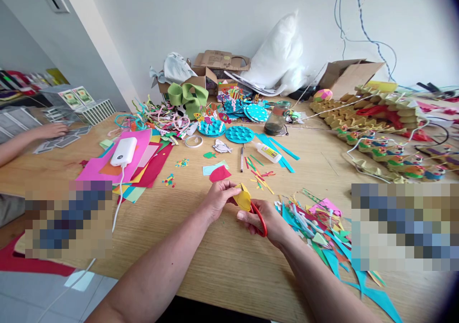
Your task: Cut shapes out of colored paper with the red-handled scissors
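Over the middle of the table, my left hand (219, 198) pinches a small piece of yellow paper (244, 198) between thumb and fingers. My right hand (263, 220) is closed around the red handles of a pair of scissors (260, 218). The blades are mostly hidden behind the yellow paper, so I cannot tell whether they are cutting it. Just beyond my left hand lie a red paper piece (220, 173) and a pale blue one (211, 169). A pen (242, 159) and thin coloured paper strips (263, 182) lie farther back.
Paper scraps (322, 232) spread right of my right arm. Coloured sheets (143, 167) lie at left under a white power bank (124, 151) with a cable. A glue bottle (268, 152), glass jar (278, 117) and egg cartons (362, 108) stand farther back. Another person's hand (52, 130) rests far left.
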`<action>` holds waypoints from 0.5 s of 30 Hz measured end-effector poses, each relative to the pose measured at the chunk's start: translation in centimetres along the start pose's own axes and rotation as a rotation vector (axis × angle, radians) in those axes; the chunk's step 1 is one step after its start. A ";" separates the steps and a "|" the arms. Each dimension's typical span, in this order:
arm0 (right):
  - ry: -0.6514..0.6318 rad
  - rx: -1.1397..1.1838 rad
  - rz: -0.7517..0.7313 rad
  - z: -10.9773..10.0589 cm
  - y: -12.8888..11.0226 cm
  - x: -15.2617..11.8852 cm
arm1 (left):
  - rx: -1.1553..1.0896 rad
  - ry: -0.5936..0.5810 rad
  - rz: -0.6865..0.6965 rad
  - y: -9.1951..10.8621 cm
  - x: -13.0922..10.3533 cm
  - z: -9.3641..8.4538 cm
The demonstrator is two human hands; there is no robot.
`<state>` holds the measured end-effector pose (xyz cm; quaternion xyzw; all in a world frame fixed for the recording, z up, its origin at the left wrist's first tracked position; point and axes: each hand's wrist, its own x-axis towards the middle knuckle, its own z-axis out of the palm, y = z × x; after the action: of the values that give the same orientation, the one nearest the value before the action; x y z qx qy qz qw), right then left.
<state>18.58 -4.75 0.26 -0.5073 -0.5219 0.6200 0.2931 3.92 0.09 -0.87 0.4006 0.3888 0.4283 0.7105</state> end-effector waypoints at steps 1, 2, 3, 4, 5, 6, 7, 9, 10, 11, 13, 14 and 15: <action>0.000 0.006 -0.001 0.0 0.1 0.0 | -0.002 0.001 -0.001 0.0 0.0 0.0; -0.001 0.012 -0.003 0.0 0.1 0.0 | -0.005 0.005 -0.002 0.0 0.0 0.0; -0.003 0.016 -0.004 0.0 0.2 0.1 | -0.009 0.013 -0.002 -0.1 0.0 0.0; -0.005 0.020 -0.005 0.0 0.2 0.1 | -0.013 0.025 -0.001 -0.1 0.0 0.0; -0.007 0.022 -0.005 -0.1 0.2 0.1 | -0.017 0.037 0.001 -0.1 0.1 0.0; -0.009 0.020 -0.005 -0.1 0.2 0.1 | -0.020 0.049 0.004 -0.1 0.1 0.1; -0.009 0.017 -0.003 -0.1 0.2 0.1 | -0.022 0.059 0.007 -0.1 0.1 0.1; -0.007 0.008 0.003 -0.1 0.1 0.0 | -0.021 0.068 0.008 0.0 0.1 0.1; -0.007 0.004 0.007 -0.1 0.0 0.0 | -0.018 0.069 0.006 0.0 0.1 0.1; -0.008 0.002 0.009 0.0 -0.1 0.0 | -0.015 0.069 0.006 0.0 0.1 0.1; -0.013 0.001 0.006 0.0 -0.1 -0.1 | -0.006 0.069 0.005 0.0 0.0 0.0; -0.016 -0.001 0.003 0.0 -0.1 -0.1 | -0.003 0.067 0.005 0.0 0.0 0.0; -0.018 -0.003 0.001 0.1 -0.1 -0.1 | 0.000 0.066 0.005 0.0 0.0 0.0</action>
<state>18.53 -4.80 0.39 -0.5022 -0.5253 0.6238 0.2874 3.94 0.11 -0.81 0.3872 0.4110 0.4432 0.6962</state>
